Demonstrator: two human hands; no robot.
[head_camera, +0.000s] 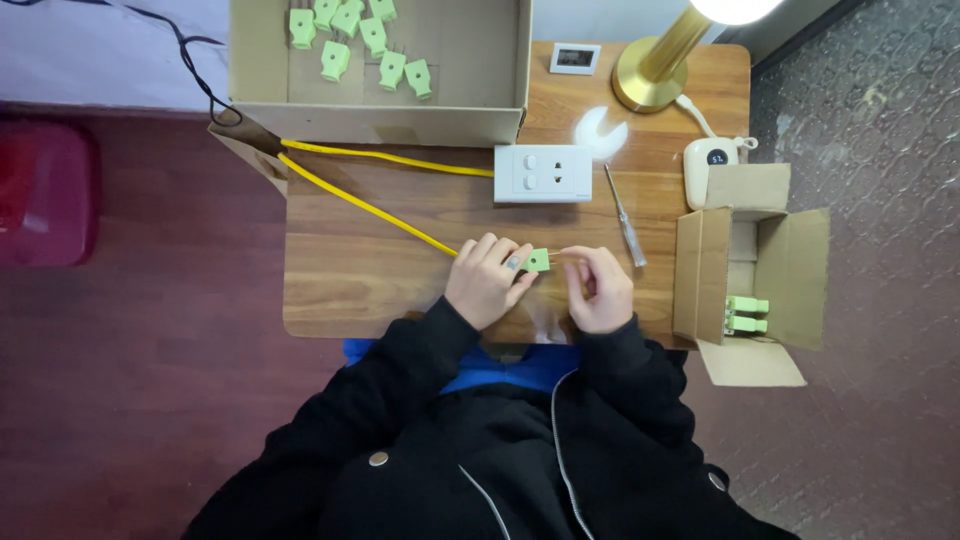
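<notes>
My left hand (487, 279) grips a small light-green plug (538, 260) at the near edge of a wooden table (350, 270). A yellow cable (375, 208) runs from the upper left across the table and ends under that hand. My right hand (600, 287) is curled just right of the plug, its fingertips at the plug's prongs. Whether it pinches something small is hidden by the fingers. Both black sleeves reach up from below.
A white wall socket (542, 173) lies beyond the hands, a screwdriver (625, 215) to its right. A cardboard box (380, 60) with several green plugs sits at the back, a smaller open box (755, 275) with green plugs at right. A brass lamp (655, 70) stands behind.
</notes>
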